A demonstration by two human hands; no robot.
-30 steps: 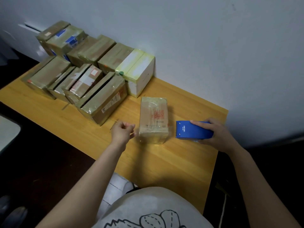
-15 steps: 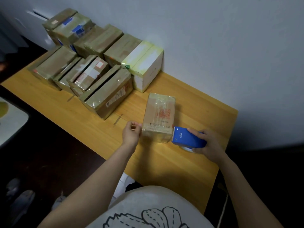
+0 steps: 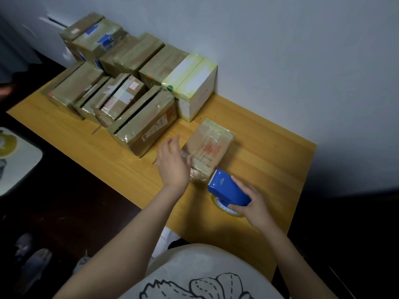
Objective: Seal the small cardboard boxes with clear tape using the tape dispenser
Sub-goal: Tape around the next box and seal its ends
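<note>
A pale wall (image 3: 280,50) fills the far side of the view. Against it stands my wooden table (image 3: 269,152), its yellow top running from far left to near right. On the far left part of the table sits a packed cluster of taped boxes (image 3: 121,83), brown ones wrapped in shiny tape, in two rows. At the right end of the far row is a white box (image 3: 194,89) with yellowed tape across its top.

Apart from the cluster, nearer to me and to the right, lies one small brown box (image 3: 210,147) with red print on top, covered in clear tape.

My left hand (image 3: 172,165) is at the box's near left corner, fingers loosely spread and blurred; I cannot tell whether it grips anything, though clear tape seems to show beside it.

My right hand (image 3: 253,203) is wrapped around the blue tape dispenser (image 3: 227,188), just near and right of the box. Its toothed edge is close against the box's near right corner. A roll of clear tape (image 3: 224,207) shows underneath the dispenser.
</note>
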